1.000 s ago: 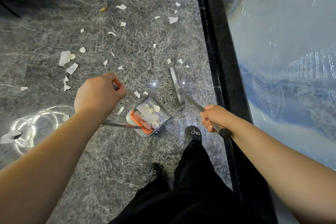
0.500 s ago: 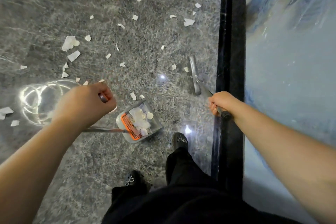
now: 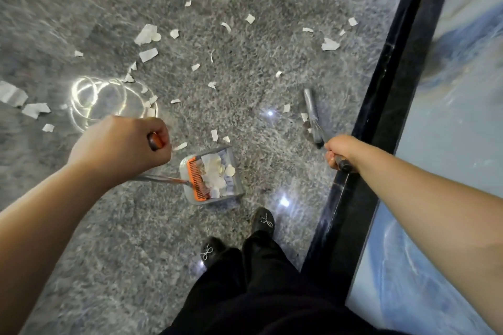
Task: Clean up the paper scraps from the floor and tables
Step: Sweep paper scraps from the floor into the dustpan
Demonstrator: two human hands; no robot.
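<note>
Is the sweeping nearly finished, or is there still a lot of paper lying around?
Only partly done. The dustpan already holds a pile of white scraps. The left hand grips its long handle, and the right hand grips the broom, whose head rests on the floor. Many paper scraps still lie scattered ahead. No scraps show on the table beside it.

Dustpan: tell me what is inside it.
The dustpan holds a pile of white paper scraps beside its orange comb. Whatever lies under that pile, including the pan floor there, is covered.
</note>
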